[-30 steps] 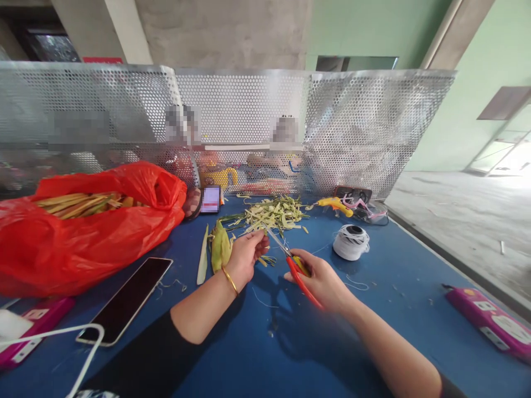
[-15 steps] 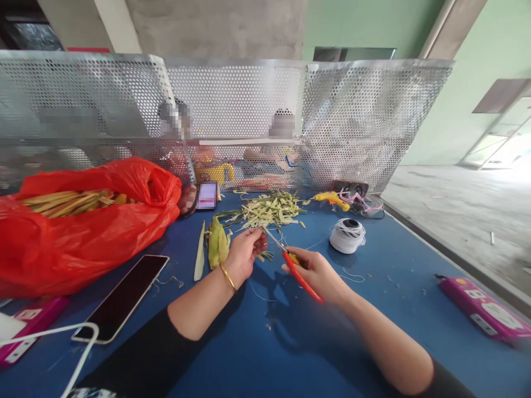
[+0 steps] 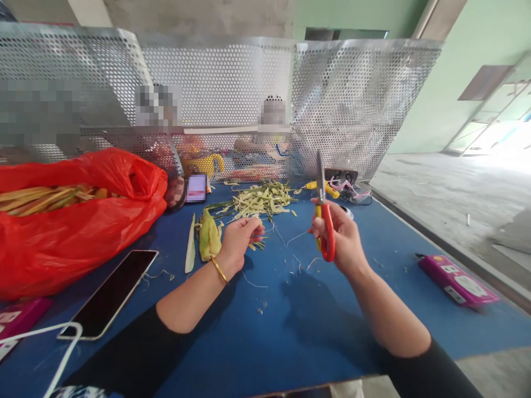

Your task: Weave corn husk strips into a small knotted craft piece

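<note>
My right hand [image 3: 343, 235] grips a pair of scissors [image 3: 327, 229] with red handles, the blades upright and close together, held above the blue table. My left hand [image 3: 239, 243], with a gold bangle at the wrist, is pinched shut; a small pale bit shows at its fingertips, too little to name. Thin green strips [image 3: 258, 243] show beside those fingers. Left of this hand lie a yellow-green husk bundle [image 3: 209, 236] and a flat pale husk piece [image 3: 189, 246]. Beyond is a heap of cut husk strips [image 3: 263, 199]. A white thread spool [image 3: 345, 211] is mostly hidden behind my right hand.
On the left are a red plastic bag [image 3: 95, 226] of dry strips and a dark phone [image 3: 110, 293]. Glue gun [image 3: 327, 188] and glasses [image 3: 357, 193] lie at the back, a purple box [image 3: 458, 281] at right. A perforated metal screen [image 3: 219, 83] stands behind; people sit beyond.
My right hand has moved up and right, away from my left hand, turning the scissors upright. It now covers most of the spool. My left hand stays pinched; the view has shifted slightly.
</note>
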Action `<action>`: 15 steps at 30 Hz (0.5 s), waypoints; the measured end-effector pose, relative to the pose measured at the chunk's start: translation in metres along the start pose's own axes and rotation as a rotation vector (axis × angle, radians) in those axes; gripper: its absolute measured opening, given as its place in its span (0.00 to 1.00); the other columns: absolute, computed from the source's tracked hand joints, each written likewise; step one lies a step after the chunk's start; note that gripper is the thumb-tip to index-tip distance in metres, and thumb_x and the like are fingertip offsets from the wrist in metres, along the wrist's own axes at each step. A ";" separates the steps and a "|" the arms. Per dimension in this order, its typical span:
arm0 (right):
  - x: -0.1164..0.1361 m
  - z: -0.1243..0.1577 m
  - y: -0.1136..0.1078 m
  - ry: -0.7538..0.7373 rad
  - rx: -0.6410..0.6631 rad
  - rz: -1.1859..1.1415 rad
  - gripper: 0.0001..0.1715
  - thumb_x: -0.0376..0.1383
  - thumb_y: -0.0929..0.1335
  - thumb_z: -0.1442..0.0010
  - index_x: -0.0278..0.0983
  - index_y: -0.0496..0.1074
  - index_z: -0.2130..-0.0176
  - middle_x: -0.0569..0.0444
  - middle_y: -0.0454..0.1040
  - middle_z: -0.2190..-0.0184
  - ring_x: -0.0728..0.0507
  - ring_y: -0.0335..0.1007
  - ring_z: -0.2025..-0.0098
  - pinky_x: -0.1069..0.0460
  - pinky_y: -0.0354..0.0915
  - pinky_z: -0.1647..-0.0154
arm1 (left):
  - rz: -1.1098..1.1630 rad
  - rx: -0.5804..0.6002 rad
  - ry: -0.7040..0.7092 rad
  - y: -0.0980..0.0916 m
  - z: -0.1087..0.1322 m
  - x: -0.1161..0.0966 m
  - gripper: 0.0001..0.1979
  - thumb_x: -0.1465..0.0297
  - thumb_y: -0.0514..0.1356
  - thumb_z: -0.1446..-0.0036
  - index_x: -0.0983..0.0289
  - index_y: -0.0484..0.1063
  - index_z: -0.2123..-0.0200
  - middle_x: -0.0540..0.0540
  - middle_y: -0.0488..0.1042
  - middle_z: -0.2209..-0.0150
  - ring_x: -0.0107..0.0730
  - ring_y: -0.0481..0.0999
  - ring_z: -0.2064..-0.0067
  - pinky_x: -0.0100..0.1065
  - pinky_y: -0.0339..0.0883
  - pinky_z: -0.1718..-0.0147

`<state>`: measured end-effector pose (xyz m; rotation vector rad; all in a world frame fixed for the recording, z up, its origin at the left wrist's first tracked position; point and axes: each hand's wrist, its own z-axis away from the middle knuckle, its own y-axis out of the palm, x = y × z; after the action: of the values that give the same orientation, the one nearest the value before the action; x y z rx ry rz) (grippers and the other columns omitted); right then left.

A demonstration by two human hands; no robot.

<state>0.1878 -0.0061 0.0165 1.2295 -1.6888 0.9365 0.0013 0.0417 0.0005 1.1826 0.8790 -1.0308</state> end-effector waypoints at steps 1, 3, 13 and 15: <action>0.003 -0.002 -0.007 0.008 -0.017 0.089 0.31 0.50 0.69 0.50 0.37 0.67 0.51 0.63 0.62 0.80 0.51 0.59 0.80 0.54 0.59 0.78 | -0.018 0.003 0.012 0.001 0.001 0.000 0.06 0.70 0.64 0.59 0.67 0.72 0.81 0.52 0.73 0.80 0.25 0.72 0.76 0.26 0.67 0.77; 0.006 -0.003 -0.018 0.048 0.018 0.399 0.26 0.51 0.67 0.48 0.37 0.71 0.56 0.62 0.63 0.82 0.51 0.57 0.82 0.54 0.56 0.80 | -0.023 -0.009 0.038 0.002 0.004 -0.001 0.06 0.69 0.64 0.61 0.66 0.71 0.81 0.51 0.73 0.80 0.26 0.72 0.76 0.26 0.67 0.78; 0.008 0.027 0.014 0.046 0.687 1.441 0.22 0.46 0.64 0.44 0.32 0.72 0.59 0.42 0.78 0.67 0.37 0.75 0.65 0.51 0.59 0.72 | -0.027 -0.039 0.095 0.001 0.007 -0.005 0.09 0.65 0.64 0.65 0.65 0.71 0.81 0.50 0.71 0.81 0.25 0.71 0.77 0.25 0.65 0.79; 0.011 0.028 0.011 0.036 0.706 1.452 0.21 0.46 0.64 0.44 0.32 0.73 0.61 0.42 0.77 0.65 0.37 0.75 0.64 0.51 0.61 0.71 | -0.035 -0.014 0.048 0.001 0.009 -0.003 0.10 0.65 0.65 0.65 0.66 0.71 0.81 0.50 0.72 0.81 0.26 0.71 0.77 0.26 0.65 0.79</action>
<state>0.1699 -0.0324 0.0153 0.0878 -2.2096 2.5055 0.0018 0.0335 0.0054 1.1878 0.9463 -1.0263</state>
